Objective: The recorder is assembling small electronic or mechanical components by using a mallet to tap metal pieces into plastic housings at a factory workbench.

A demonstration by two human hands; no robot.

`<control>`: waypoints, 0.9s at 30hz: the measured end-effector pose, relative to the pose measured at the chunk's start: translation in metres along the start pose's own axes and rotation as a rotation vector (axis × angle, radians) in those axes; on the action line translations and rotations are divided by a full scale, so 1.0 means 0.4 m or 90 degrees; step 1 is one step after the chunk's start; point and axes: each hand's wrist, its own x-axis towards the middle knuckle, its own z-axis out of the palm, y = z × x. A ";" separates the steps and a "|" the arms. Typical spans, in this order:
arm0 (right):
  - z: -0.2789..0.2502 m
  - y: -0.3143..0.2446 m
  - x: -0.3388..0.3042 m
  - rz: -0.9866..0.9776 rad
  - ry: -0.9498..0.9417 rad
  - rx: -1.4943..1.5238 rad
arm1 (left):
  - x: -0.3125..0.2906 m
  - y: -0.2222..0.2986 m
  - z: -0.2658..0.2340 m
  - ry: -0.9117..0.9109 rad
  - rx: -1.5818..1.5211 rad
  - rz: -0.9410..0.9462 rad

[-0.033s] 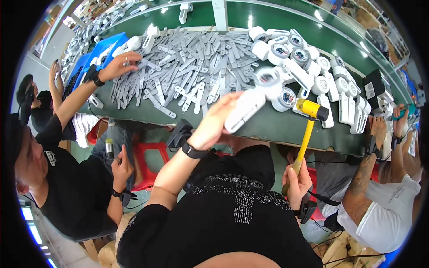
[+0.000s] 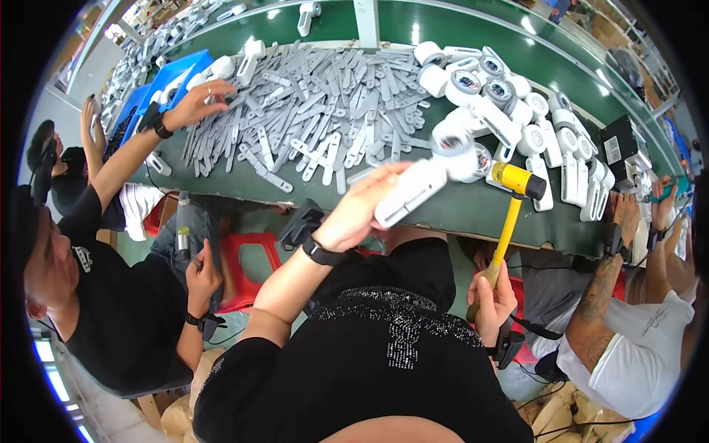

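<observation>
My left hand (image 2: pixel 363 208) is closed around the handle of a white round-headed handheld housing (image 2: pixel 416 190), held tilted above the table's front edge. A slot runs along its handle, and its round head points away to the right, in front of the piled housings. In my right hand (image 2: pixel 492 301) is the handle of a yellow mallet (image 2: pixel 509 225), held upright with its black-tipped head beside the right-hand pile. Grey flat strips (image 2: pixel 325 96) are heaped beyond my left hand. Several more white housings (image 2: pixel 496 92), some showing round open heads with parts inside, lie to the right.
A co-worker's hand (image 2: pixel 198 105) reaches over the strips at left, near a blue bin (image 2: pixel 171 85). Another person's hands (image 2: pixel 626 213) are at the right end, by a black box (image 2: pixel 624 148). A red stool (image 2: pixel 247 269) stands below the green table's edge (image 2: pixel 473 225).
The white housing in my left hand has shifted slightly right and down. My right hand and the mallet have barely moved. The co-worker's hand at left has moved slightly.
</observation>
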 end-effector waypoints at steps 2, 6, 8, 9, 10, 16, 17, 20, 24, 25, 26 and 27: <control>0.000 -0.001 0.002 -0.004 -0.018 -0.013 | -0.011 -0.035 -0.038 -0.133 -0.120 -0.158; 0.019 -0.007 0.005 0.006 -0.040 -0.032 | 0.002 -0.076 -0.035 -0.145 -0.322 -0.284; 0.028 -0.007 0.004 0.014 -0.045 -0.032 | -0.009 -0.059 -0.028 -0.096 -0.302 -0.251; 0.033 -0.006 0.003 0.022 -0.040 -0.022 | -0.018 -0.048 -0.031 -0.072 -0.126 -0.196; 0.035 -0.005 0.005 0.030 -0.035 -0.011 | -0.023 -0.041 -0.033 -0.046 0.050 -0.140; 0.051 0.012 0.023 0.033 -0.049 -0.043 | -0.017 -0.046 -0.044 0.195 0.813 0.263; 0.054 0.012 0.028 0.035 -0.053 -0.042 | -0.015 -0.055 -0.048 0.195 0.899 0.425; 0.064 0.009 0.040 0.054 -0.053 -0.048 | -0.014 -0.055 -0.051 0.201 0.854 0.418; 0.066 0.009 0.055 0.040 -0.077 -0.044 | -0.004 -0.047 -0.086 0.243 0.823 0.414; 0.067 0.009 0.061 0.027 -0.094 -0.053 | 0.007 -0.040 -0.092 0.242 0.823 0.411; 0.069 0.011 0.064 0.029 -0.093 -0.053 | 0.019 -0.029 -0.098 0.245 0.864 0.404; 0.072 0.013 0.069 0.036 -0.095 -0.054 | 0.034 -0.020 -0.107 0.248 0.905 0.397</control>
